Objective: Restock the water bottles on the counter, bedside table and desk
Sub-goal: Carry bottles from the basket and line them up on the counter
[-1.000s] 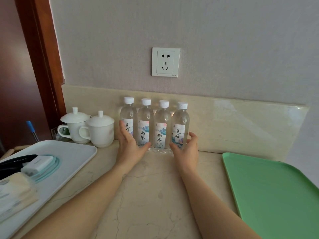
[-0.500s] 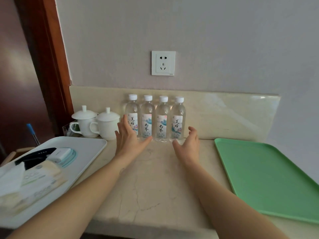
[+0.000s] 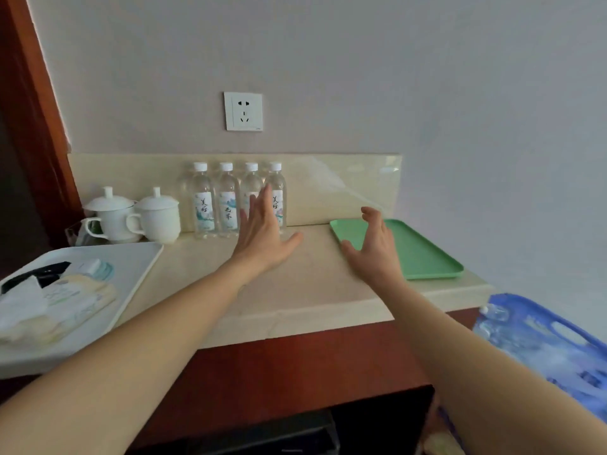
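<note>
Several clear water bottles (image 3: pixel 215 200) with white caps and printed labels stand upright in a row against the beige backsplash on the marble counter (image 3: pixel 295 290). My left hand (image 3: pixel 264 233) hovers open in front of the two right-hand bottles, fingers spread, holding nothing and partly hiding them. My right hand (image 3: pixel 372 246) is open too, raised over the near left corner of the green tray (image 3: pixel 423 254), apart from the bottles. A blue basket (image 3: pixel 551 343) with more bottles sits low at the right.
Two lidded white cups (image 3: pixel 131 215) stand left of the bottles. A white tray (image 3: pixel 75 300) with packets and a black item lies at the left. A wall socket (image 3: pixel 243 111) is above. A dark wooden cabinet front (image 3: pixel 295 366) runs below the counter edge.
Both hands let go of the bottle row and drew back, then shifted right. The view pulled away from the counter, bringing the cabinet front and blue basket into sight.
</note>
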Available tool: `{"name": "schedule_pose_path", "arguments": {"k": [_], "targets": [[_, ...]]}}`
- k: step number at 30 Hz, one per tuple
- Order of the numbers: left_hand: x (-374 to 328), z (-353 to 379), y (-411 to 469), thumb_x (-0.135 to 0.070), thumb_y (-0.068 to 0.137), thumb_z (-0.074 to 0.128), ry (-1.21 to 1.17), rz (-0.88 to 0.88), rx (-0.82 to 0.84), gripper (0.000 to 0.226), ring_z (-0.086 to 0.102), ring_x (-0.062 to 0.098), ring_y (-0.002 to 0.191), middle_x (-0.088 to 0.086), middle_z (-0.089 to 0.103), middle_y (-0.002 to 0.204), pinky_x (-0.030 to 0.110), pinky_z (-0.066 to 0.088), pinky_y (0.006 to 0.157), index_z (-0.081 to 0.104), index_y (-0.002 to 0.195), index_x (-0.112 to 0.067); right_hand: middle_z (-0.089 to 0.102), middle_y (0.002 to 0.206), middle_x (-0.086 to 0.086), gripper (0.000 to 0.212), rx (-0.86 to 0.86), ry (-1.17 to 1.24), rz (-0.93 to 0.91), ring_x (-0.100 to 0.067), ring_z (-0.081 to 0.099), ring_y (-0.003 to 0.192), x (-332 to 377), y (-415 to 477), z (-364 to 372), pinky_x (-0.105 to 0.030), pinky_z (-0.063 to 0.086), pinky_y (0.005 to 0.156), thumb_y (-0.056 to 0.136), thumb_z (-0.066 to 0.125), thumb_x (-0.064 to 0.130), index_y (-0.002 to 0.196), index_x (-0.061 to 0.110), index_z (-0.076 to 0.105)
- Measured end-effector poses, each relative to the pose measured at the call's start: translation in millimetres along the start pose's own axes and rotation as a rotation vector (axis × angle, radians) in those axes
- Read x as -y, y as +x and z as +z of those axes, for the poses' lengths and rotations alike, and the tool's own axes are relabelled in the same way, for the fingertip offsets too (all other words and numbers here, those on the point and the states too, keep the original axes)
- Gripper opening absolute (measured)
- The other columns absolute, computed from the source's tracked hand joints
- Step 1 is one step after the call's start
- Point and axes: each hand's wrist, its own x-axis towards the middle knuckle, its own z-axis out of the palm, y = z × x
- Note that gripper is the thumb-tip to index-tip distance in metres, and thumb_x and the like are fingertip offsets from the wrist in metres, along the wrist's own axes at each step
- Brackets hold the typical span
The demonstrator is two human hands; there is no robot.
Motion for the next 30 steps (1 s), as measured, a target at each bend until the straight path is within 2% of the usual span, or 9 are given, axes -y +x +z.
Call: {"name": "schedule_pose_path", "arguments": {"k": [4, 7, 12, 22, 30], "targets": [[-50.4, 20.9, -12.5, -0.046, 0.090, 0.060, -0.066, 0.063, 0.090, 0.105, -0.013, 0.022, 0.149, 0.009, -0.011, 0.163, 0.036, -0.012, 0.116, -0.019, 0.152, -0.017, 0.046, 0.140, -0.002, 0.068, -0.065, -0.107, 0.036, -0.025, 0.039, 0.128, -15.5, -31.1, -60.3, -0.037, 0.036, 0.099, 0.085, 0.063, 0.023, 0.143, 0.016, 0.029], [-91.0, 37.5, -18.9, -0.049, 0.090, 0.059, -0.089, 0.127, 0.172, 0.106, -0.015, 0.024, 0.149, 0.008, -0.012, 0.163, 0.042, -0.012, 0.118, -0.021, 0.152, -0.016, 0.045, 0.141, -0.001, 0.068, -0.099, -0.162, 0.095, -0.024, 0.037, 0.128, -29.6, -50.8, -108.3, -0.036, 0.036, 0.097, 0.085, 0.062, 0.024, 0.143, 0.019, 0.027], [-160.5, 66.6, -24.0, -0.052, 0.091, 0.055, -0.099, 0.223, 0.272, 0.104, -0.017, 0.023, 0.149, 0.004, -0.014, 0.163, 0.047, -0.013, 0.117, -0.023, 0.151, -0.017, 0.043, 0.143, -0.007, 0.070, -0.113, -0.272, 0.201, -0.029, 0.035, 0.130, -56.3, -77.5, -174.9, -0.037, 0.034, 0.103, 0.085, 0.062, 0.025, 0.145, 0.015, 0.025], [-304.5, 148.5, -28.3, -0.052, 0.090, 0.057, -0.188, 0.365, 0.351, 0.102, -0.011, 0.028, 0.150, 0.004, -0.009, 0.164, 0.052, -0.010, 0.117, -0.015, 0.153, -0.016, 0.045, 0.143, -0.011, 0.074, -0.201, -0.382, 0.380, -0.031, 0.036, 0.132, -132.4, -109.4, -303.2, -0.040, 0.034, 0.105, 0.083, 0.066, 0.029, 0.144, 0.015, 0.026], [-431.5, 242.1, -40.7, -0.056, 0.089, 0.057, -0.187, 0.480, 0.428, 0.103, -0.011, 0.029, 0.150, 0.004, -0.008, 0.164, 0.055, -0.009, 0.116, -0.014, 0.154, -0.018, 0.045, 0.144, -0.012, 0.074, -0.219, -0.484, 0.497, -0.031, 0.040, 0.132, -223.8, -119.0, -415.8, -0.043, 0.037, 0.105, 0.085, 0.067, 0.034, 0.145, 0.016, 0.028]]}}
